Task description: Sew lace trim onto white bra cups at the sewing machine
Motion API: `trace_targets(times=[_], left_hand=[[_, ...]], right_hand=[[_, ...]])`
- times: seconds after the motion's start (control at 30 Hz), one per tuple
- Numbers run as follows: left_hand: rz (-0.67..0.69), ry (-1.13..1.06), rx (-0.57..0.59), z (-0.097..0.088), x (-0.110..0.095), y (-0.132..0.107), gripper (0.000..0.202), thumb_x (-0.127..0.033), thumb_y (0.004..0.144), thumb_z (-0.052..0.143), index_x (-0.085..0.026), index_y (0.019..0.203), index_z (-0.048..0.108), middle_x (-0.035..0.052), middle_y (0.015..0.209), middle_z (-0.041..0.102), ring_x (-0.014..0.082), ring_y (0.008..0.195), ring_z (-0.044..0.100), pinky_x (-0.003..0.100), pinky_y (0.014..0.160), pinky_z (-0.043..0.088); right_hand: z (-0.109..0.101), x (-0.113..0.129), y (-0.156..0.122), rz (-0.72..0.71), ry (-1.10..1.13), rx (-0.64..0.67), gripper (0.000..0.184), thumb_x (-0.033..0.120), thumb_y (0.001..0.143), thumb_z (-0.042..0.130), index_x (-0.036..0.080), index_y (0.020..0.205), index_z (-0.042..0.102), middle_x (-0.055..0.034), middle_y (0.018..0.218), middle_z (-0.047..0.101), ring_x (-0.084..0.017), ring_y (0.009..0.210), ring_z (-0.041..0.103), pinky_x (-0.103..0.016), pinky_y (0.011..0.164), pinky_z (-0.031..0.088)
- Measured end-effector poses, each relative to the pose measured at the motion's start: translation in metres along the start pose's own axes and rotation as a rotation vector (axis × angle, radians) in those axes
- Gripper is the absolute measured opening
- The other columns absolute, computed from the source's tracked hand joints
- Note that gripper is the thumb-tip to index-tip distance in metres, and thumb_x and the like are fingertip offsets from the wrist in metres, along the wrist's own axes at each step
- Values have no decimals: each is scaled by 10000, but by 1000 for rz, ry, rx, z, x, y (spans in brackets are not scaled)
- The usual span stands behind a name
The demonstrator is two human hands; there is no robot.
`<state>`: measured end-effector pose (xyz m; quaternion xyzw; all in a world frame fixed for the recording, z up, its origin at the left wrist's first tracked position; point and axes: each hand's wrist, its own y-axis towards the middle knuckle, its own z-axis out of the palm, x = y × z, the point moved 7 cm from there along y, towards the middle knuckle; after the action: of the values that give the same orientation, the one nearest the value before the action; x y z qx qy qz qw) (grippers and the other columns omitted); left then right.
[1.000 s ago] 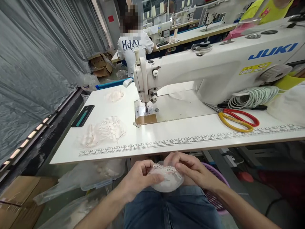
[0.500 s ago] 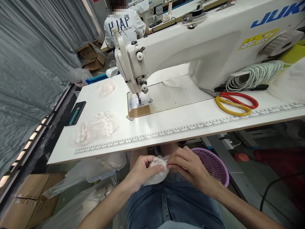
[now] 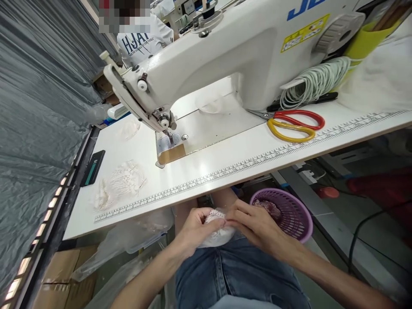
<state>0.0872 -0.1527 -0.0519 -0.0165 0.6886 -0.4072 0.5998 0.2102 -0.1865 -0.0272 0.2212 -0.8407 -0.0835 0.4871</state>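
Note:
Over the lap, a small white fabric piece with a lacy, dotted edge [image 3: 222, 236] is held between both hands. My left hand [image 3: 198, 229] grips its left side, thumb laid across the front. At its right upper edge, the fingertips of my right hand [image 3: 249, 221] are pinched together on the cloth. The fingers hide part of the edge, and whether anything small sits in the right pinch is not visible. The white sewing machine [image 3: 199, 64] stands on the table [image 3: 219, 171] beyond the hands, its needle area away from the cloth.
Lacy white pieces [image 3: 124, 182] and a dark phone-like object [image 3: 93, 167] lie on the left. Red-and-yellow scissors [image 3: 292, 124] and a coil of pale cord [image 3: 317, 81] lie at right. Below stands a purple basket [image 3: 304, 214] with cloth inside. A person in a white shirt [image 3: 141, 40] sits behind.
The view has swung right and tilted, so the machine and table appear further left and more of the basket shows. Both hands keep hold of the white fabric piece, nearly in place.

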Motion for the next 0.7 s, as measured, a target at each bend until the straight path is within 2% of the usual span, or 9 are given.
trace_targets(times=[0.1,0.23,0.33,0.43,0.6,0.7], left_hand=[[-34,13,-6,5,1,4,388,-445,625,747,-86,717,631,16,622,547,80,551,437,203,530,322],[-64,33,-4,13,1,11,389,-440,603,754,-91,687,605,7,599,528,77,533,421,209,524,310],[-80,46,-18,21,-1,19,389,-431,557,767,-112,601,548,-21,545,474,65,493,379,206,491,274],[-87,72,-10,34,-4,27,380,-416,548,757,-132,553,504,-44,505,419,55,461,334,204,460,234],[-69,233,66,56,2,35,314,-401,641,679,-125,593,539,-24,533,450,69,475,360,206,458,245],[-82,251,82,64,7,39,340,-435,642,667,-126,591,534,-17,539,457,76,484,366,208,465,258]], right_hand=[[-11,-3,-8,-27,-46,-93,119,166,927,420,177,842,502,-10,755,508,-106,636,464,-214,549,320],[-15,-6,-11,-28,-119,-94,187,107,897,376,182,745,454,4,669,472,-111,585,427,-222,517,290],[-17,-3,-11,-72,-22,-91,204,34,849,321,184,784,444,-24,758,521,-119,660,468,-217,554,328],[-21,-7,-15,-68,31,-77,205,27,826,313,189,778,427,-9,742,503,-107,616,456,-207,527,317],[-23,-30,-48,-57,-298,-7,292,-64,719,283,191,722,426,10,659,470,-112,514,365,-236,473,213],[-27,-44,-68,36,-347,-41,303,-64,757,279,190,731,442,14,636,474,-113,498,375,-228,455,203]])
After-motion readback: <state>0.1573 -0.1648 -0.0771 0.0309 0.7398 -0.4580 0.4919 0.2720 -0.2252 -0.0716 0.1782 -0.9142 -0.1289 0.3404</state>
